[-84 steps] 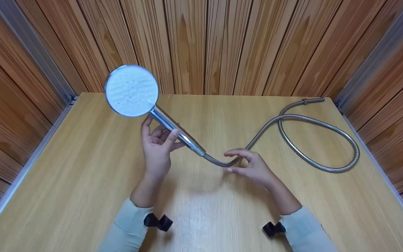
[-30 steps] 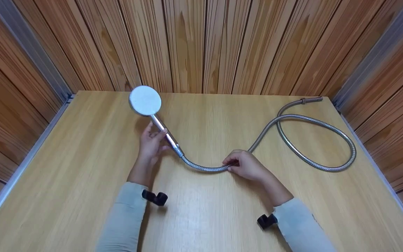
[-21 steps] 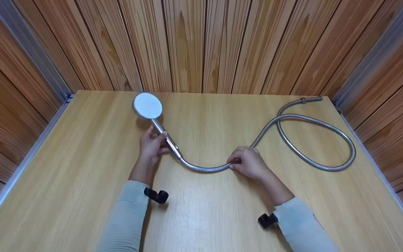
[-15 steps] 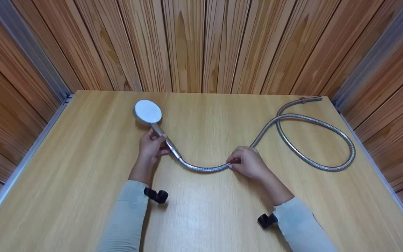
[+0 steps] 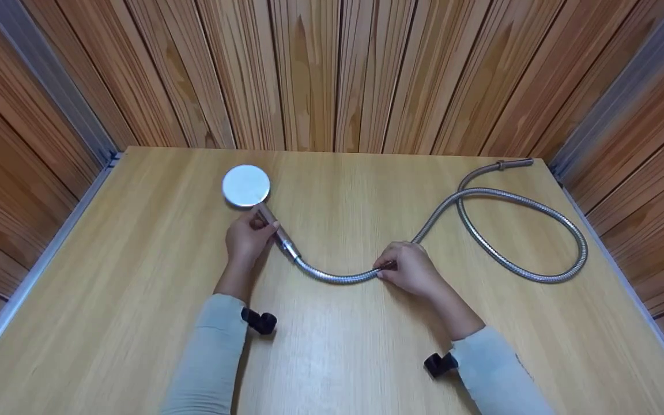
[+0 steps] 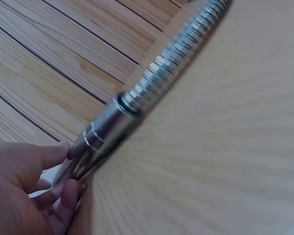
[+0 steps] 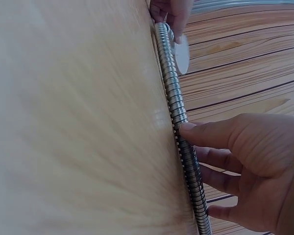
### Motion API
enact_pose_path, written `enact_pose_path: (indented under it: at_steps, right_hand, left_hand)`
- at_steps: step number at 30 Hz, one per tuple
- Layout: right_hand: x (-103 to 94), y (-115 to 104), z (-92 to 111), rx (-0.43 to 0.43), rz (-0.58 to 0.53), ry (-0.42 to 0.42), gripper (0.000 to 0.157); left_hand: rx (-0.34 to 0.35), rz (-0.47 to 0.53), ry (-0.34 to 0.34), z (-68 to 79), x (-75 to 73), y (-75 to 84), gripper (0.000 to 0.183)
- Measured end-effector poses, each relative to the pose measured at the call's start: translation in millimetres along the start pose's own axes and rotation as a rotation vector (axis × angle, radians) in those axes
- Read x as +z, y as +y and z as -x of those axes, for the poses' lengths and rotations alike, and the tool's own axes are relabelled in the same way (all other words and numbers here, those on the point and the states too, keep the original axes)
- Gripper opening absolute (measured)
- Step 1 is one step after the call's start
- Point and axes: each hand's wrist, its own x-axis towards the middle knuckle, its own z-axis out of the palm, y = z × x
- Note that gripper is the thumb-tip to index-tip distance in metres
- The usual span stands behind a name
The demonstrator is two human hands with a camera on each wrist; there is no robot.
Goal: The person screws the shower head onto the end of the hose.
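A chrome hand shower with a round white face lies at the table's left, its face upward. My left hand holds its handle between thumb and fingers; the left wrist view shows the handle's lower end low over the table. From there a ribbed metal shower hose bends to the right. My right hand pinches this hose mid-table, and in the right wrist view the thumb lies on one side of the hose. The right fingers hide a short stretch of it in the head view.
Beyond my right hand the hose forms a loop on the wooden table; its free end lies by the back right corner. Wood-plank walls stand behind and at both sides. A black wrist mount sits on each sleeve.
The hand shower has come down from its raised position onto the table, and the left hand has lowered with it. The right hand, earlier loosely around the hose, now pinches it.
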Motion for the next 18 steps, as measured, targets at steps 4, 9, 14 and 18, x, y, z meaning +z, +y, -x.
enact_pose_path:
  at_steps: [4, 9, 14, 18]
  right_hand:
    - [-1.2, -1.3, -0.5, 0.017, -0.001, 0.011, 0.011]
    - [-1.6, -2.5, -0.1, 0.058, -0.035, -0.007, 0.012]
    - [-2.1, -1.5, 2.4, 0.072, -0.086, -0.026, 0.014]
    - [-3.5, -2.0, 4.3, 0.056, -0.092, -0.034, 0.015]
  left_hand:
    - [0.076, -0.011, -0.014, 0.2, -4.8, 0.2, 0.06]
    - [0.129, -0.015, -0.084, 2.8, -11.0, -1.3, 0.055]
    - [0.138, -0.036, -0.165, 9.3, -16.4, -2.9, 0.048]
    - [0.154, -0.073, -0.208, 17.2, -21.8, -0.9, 0.047]
